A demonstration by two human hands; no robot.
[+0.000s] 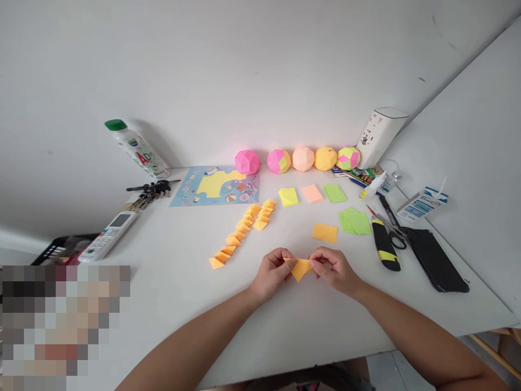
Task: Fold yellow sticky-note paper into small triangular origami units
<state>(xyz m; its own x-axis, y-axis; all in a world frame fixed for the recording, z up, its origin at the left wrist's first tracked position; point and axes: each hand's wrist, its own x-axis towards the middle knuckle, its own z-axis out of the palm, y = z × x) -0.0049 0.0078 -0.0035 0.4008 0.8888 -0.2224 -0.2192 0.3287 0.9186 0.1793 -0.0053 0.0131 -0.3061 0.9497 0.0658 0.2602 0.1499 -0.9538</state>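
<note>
Between my two hands is a small orange sticky note (300, 270), folded so that a point faces down toward me. My left hand (275, 270) pinches its left corner between thumb and fingers. At the opposite corner my right hand (331, 266) pinches it the same way. Just beyond my right hand lies a flat orange sticky note pad (324, 232). Farther left, folded orange paper pieces (236, 238) stand in a long slanting row, with a shorter row (264, 214) beside it.
Several faceted paper balls (303, 159) line the wall. Sticky notes (355, 221) lie mid-table. A cutter (386, 244), scissors (398, 239), black phone (437, 259) and glue bottle (372, 186) sit right. A remote (108, 236), keys (150, 193) and white bottle (138, 149) stay left.
</note>
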